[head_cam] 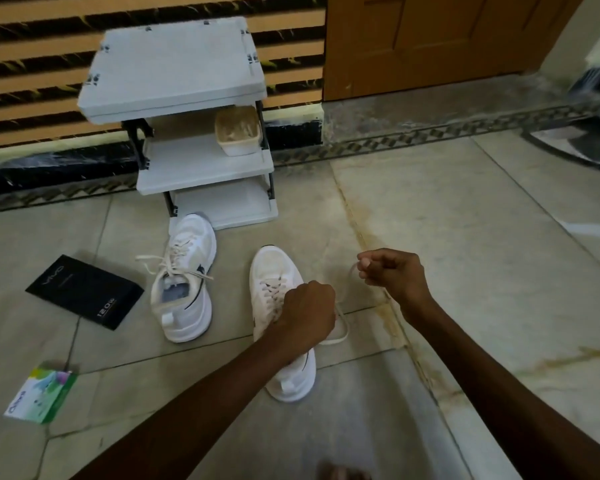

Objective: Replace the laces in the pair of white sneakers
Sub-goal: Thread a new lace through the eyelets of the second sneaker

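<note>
White sneakers stand on the tiled floor (430, 237), toes toward 12 o'clock. The near sneaker (274, 271) sits at the middle of the view; the far sneaker (187, 271) is at its 10 o'clock, a little apart, with its own laces loose and splayed.

The left hand (309, 313) is curled knuckles-up on the laced top of the near sneaker and seems to pin it down; what the fingers catch underneath is hidden. The right hand (392, 271), at 3 o'clock from the toe, pinches a thin loop of the lace (344, 327) between thumb and fingertips. The rest of that lace trails out from under the left hand and lies slack on the floor beside the sneaker.

This looks like the old lace being drawn out of the near sneaker, with the far one yet to be done.

- A sharp tug toward 3 o'clock could drag or tip the sneaker if the left hand eases.
- The lace could bind in an eyelet under the fist, where it cannot be watched.
- The fingertip pinch is light, so the loop could slip free.

A black box (84, 292) lies at 9 o'clock, a green packet (40, 393) at 8 o'clock, and a white shoe rack (187, 116) stands at 12 o'clock.
</note>
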Action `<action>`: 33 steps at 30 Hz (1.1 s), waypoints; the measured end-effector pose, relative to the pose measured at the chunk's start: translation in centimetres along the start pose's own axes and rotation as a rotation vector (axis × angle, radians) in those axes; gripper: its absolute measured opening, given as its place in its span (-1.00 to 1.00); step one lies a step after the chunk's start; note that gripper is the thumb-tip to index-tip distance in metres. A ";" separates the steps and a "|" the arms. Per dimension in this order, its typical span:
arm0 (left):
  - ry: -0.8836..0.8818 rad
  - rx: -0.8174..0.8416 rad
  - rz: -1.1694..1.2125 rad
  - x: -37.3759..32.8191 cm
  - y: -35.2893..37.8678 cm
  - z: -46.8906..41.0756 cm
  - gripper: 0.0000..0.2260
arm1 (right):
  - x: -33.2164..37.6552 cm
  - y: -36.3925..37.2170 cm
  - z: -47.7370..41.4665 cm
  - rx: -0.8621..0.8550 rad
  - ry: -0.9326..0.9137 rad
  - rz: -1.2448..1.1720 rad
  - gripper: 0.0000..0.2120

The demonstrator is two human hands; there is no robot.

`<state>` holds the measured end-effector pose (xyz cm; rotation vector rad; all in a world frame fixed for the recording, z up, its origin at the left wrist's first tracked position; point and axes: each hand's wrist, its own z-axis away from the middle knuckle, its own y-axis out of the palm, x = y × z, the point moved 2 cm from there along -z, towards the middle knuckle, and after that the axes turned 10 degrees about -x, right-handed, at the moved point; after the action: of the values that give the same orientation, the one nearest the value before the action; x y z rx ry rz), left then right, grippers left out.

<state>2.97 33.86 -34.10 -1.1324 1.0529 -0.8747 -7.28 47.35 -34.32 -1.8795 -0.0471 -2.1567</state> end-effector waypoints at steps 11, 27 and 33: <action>-0.079 -0.045 -0.015 -1.4 3.7 -3.4 -0.83 | -3.7 -0.6 -1.5 -0.105 0.193 -0.083 -0.89; -0.126 -0.082 0.079 -1.3 4.2 -3.3 -0.73 | -4.1 0.0 -1.7 -0.156 0.275 -0.116 -0.91; -0.157 0.018 0.194 -1.5 5.5 -3.4 -0.37 | -3.4 -0.4 -1.1 -0.177 0.264 -0.067 -0.95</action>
<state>-0.53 35.52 -39.45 -1.0466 1.0038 -0.6306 -8.10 48.16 -37.74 -1.6841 0.1410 -2.5102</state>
